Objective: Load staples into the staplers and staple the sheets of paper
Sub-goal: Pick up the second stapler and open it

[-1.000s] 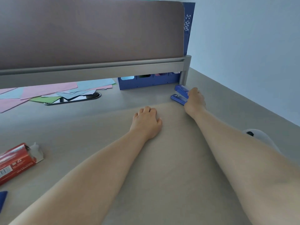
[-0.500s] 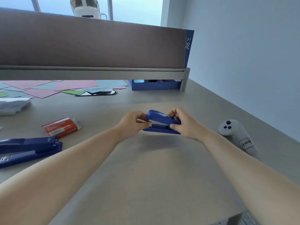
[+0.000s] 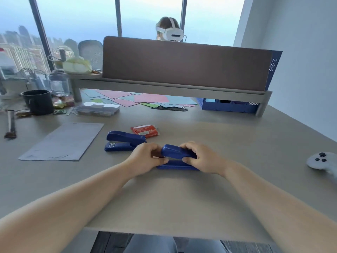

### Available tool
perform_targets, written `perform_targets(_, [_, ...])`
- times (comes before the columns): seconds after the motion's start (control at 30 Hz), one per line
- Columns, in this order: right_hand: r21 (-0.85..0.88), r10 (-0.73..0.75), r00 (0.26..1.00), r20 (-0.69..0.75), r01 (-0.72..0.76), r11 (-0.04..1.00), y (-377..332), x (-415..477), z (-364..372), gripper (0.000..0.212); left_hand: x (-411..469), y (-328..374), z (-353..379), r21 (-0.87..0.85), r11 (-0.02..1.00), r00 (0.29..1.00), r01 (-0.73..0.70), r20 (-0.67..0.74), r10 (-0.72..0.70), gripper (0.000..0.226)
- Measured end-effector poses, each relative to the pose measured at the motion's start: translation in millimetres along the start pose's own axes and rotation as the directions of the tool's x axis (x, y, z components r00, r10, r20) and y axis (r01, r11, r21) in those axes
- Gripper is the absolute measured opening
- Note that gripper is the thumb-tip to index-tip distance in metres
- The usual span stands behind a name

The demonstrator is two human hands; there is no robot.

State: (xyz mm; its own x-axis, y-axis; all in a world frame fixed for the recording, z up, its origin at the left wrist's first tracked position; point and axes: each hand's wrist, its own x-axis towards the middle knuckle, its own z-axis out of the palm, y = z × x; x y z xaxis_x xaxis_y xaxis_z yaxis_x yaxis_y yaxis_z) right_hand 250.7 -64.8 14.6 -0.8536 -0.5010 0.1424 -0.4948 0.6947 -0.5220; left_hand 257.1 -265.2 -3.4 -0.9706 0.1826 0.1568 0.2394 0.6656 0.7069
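2 hands, left [image 3: 146, 157] and right [image 3: 202, 158], grip the blue stapler [image 3: 176, 154] on the desk [image 3: 182, 198].

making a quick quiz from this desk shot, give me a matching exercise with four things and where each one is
Things:
1. held stapler
2. second stapler
3. red staple box
4. white controller

Places:
A. far right edge of the desk
B. between both hands, near the middle of the desk
C. just behind the stapler that lies untouched
D. on the desk left of the left hand, beside the grey sheet

Pairs: 1-B, 2-D, 3-C, 4-A
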Motion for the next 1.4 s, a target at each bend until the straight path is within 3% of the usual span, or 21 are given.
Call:
perform_targets(0.3, [-0.022, -0.083, 0.996, 0.02, 0.083, 0.996, -42, 24, 22, 0.029, -19, -17, -14, 0.005, 0.999, 0.996, -0.032, -0.08, 0.032, 0.017])
perform_targets(0.5, [-0.079, -0.14, 0.985, -0.102, 0.132, 0.988, -44, 28, 36, 0.025, -18, -18, -12, -0.05, 0.997, 0.995, -0.051, -0.087, 0.046, 0.015])
perform_targets(0.63, [0.057, -0.108, 0.969, -0.223, 0.123, 0.991, -42, 25, 34, 0.019, -17, -20, -12, -0.022, 0.999, 0.994, -0.036, -0.108, 0.033, 0.025])
perform_targets(0.8, [0.141, -0.062, 0.969, -0.24, 0.098, 0.985, -41, 25, 34, 0.006, -19, -19, -11, -0.048, 0.997, 0.994, -0.055, -0.093, 0.05, 0.024])
perform_targets(0.97, [0.055, -0.092, 0.956, -0.277, 0.111, 0.992, -43, 30, 35, 0.022, -20, -20, -9, 0.014, 0.998, 0.992, -0.065, -0.103, 0.066, 0.021])
perform_targets(1.2, [0.202, -0.077, 0.878, -0.472, 0.192, 0.96, -40, 29, 30, 0.01, -19, -19, -9, 0.052, 0.995, 0.992, -0.081, -0.096, 0.085, 0.019])
perform_targets(1.4, [0.176, -0.125, 0.778, -0.616, 0.291, 0.94, -39, 33, 26, 0.015, -19, -18, -10, 0.072, 0.995, 0.992, -0.062, -0.106, 0.069, 0.011])
